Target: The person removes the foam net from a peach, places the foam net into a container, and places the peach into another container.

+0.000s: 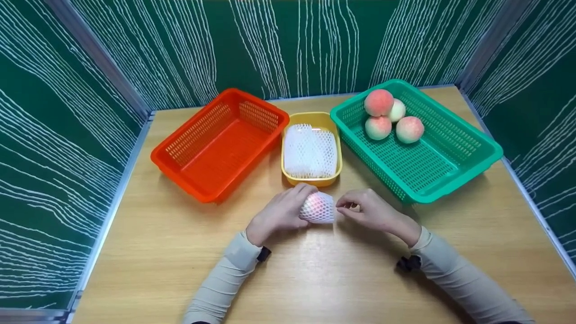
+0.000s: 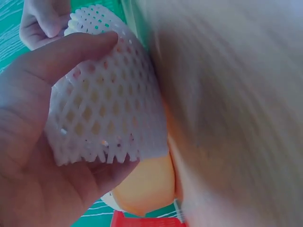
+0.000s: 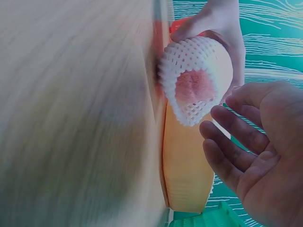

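Observation:
A pink-and-white peach point(image 3: 195, 87) sits inside a white foam net sleeve point(image 1: 321, 208), low over the table just in front of the yellow basket. My left hand point(image 1: 284, 209) grips the sleeved peach from the left side; in the left wrist view its thumb point(image 2: 94, 45) lies across the netting. The sleeve's open end points right, and the pink skin shows through it in the right wrist view. Close beside that end is my right hand point(image 1: 371, 210), its fingers point(image 3: 236, 130) loosely bent and holding nothing that I can see.
A yellow basket point(image 1: 313, 182) holds stacked white foam net sleeves point(image 1: 310, 150). To its left stands a red basket point(image 1: 211, 153) with a bare bottom showing. The green basket point(image 1: 423, 168) on the right holds several peaches point(image 1: 379, 102). Green panels point(image 1: 288, 54) with white lines border the wooden table point(image 1: 288, 279).

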`<state>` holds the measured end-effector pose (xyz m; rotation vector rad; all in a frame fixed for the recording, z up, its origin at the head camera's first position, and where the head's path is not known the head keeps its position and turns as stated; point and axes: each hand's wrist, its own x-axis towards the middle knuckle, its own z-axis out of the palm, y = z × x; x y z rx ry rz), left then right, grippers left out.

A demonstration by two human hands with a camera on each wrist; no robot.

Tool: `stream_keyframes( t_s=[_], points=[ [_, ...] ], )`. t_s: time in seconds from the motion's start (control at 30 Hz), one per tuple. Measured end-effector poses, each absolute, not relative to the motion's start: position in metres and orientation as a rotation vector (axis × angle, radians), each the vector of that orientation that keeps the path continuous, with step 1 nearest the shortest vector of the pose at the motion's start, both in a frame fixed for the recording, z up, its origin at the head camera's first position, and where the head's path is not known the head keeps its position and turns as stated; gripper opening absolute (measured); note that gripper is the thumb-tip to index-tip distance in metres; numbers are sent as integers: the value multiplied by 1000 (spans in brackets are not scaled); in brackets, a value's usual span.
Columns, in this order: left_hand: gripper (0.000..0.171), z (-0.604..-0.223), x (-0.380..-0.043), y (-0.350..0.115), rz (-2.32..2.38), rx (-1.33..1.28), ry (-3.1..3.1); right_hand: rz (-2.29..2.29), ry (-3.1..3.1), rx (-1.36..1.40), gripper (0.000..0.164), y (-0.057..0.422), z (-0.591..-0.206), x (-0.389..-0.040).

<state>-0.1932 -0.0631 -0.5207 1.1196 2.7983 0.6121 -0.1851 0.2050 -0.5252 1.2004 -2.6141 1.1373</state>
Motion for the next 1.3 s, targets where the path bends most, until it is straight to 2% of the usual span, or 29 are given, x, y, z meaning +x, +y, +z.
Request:
stream_keyframes(
  t_s=[0.23, 0.77, 1.13, 1.3],
  points=[
    [85, -518, -196, -68, 631, 1121, 2815, 1141, -2609, 1205, 5, 205, -526, -186],
    [77, -505, -199, -80, 674, 1122, 2935, 1147, -2628, 1142, 7, 211, -525, -186],
    [52, -489, -178, -128, 1098, 1164, 3019, 1114, -2618, 1074, 8, 222, -521, -181],
    [48, -489, -164, -146, 1248, 1119, 2987, 1129, -2594, 1065, 6, 226, -518, -180]
  ],
)
